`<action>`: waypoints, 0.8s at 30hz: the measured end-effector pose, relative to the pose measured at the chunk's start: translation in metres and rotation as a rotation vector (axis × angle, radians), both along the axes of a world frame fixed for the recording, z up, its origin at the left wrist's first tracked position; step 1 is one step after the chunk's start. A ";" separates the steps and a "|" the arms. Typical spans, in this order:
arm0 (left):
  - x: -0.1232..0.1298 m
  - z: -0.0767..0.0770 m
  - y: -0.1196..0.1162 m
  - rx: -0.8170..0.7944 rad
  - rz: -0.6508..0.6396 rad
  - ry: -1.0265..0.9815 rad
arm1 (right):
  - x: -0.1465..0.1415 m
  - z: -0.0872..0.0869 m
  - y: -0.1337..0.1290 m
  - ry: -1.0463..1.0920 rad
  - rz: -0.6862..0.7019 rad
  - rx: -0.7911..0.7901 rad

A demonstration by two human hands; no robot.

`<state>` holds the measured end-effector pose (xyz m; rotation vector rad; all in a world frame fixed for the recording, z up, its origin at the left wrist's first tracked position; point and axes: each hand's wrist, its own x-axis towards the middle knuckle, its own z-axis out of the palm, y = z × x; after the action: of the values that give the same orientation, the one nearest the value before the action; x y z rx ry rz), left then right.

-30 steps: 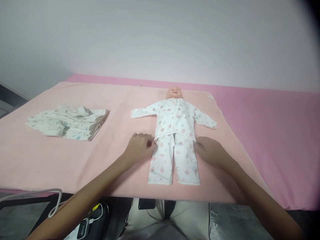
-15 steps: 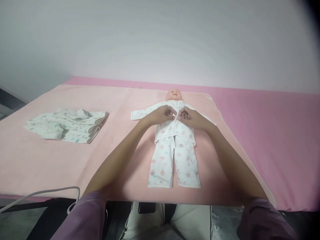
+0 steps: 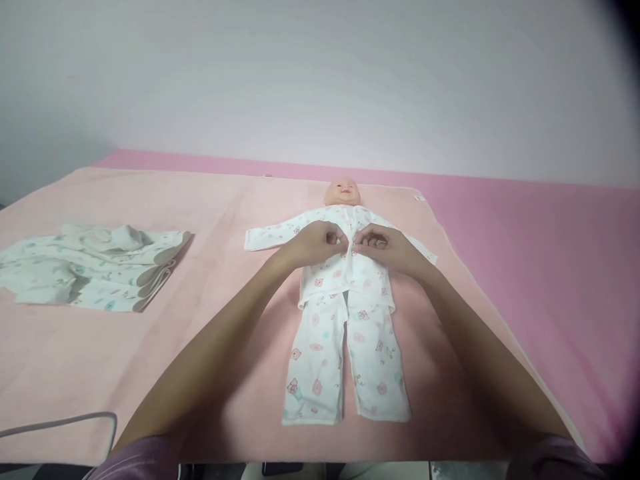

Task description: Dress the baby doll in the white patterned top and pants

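Observation:
A baby doll (image 3: 344, 192) lies on its back, dressed in a white printed baby jacket (image 3: 325, 275) and matching trousers (image 3: 319, 363). Its sleeves are spread out to both sides. My left hand (image 3: 320, 241) pinches one side of the jacket's front opening at mid-chest. Opposite it, my right hand (image 3: 379, 244) pinches the other front edge, with its fingers curled. The two hands almost meet at the centre line. Whatever small fastening may be between the fingertips is hidden.
Folded white printed baby clothes (image 3: 100, 267) lie at the left. A peach blanket (image 3: 220, 200) is spread under the doll, over a pink surface (image 3: 540, 267). A pale cable (image 3: 60, 423) loops at the front left. A plain wall (image 3: 320, 80) stands behind.
My view has tilted and moved nearer, so the doll and clothes appear larger. Both hands remain at the jacket front, drawn slightly lower in view, still pinching the cloth.

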<state>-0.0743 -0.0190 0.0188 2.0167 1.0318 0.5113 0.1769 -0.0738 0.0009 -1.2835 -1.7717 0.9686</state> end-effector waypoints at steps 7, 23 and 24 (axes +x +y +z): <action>0.000 -0.001 0.002 -0.096 -0.019 -0.081 | -0.011 0.003 -0.006 -0.004 -0.147 0.079; 0.008 0.003 -0.016 -0.195 0.077 -0.141 | -0.032 -0.003 -0.014 -0.124 -0.229 0.213; 0.010 0.001 -0.016 -0.182 0.089 -0.150 | -0.028 -0.002 -0.013 -0.111 -0.197 0.176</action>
<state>-0.0642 -0.0354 0.0202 1.7517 1.0401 0.5847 0.1486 -0.0869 -0.0010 -1.3891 -1.7324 0.6284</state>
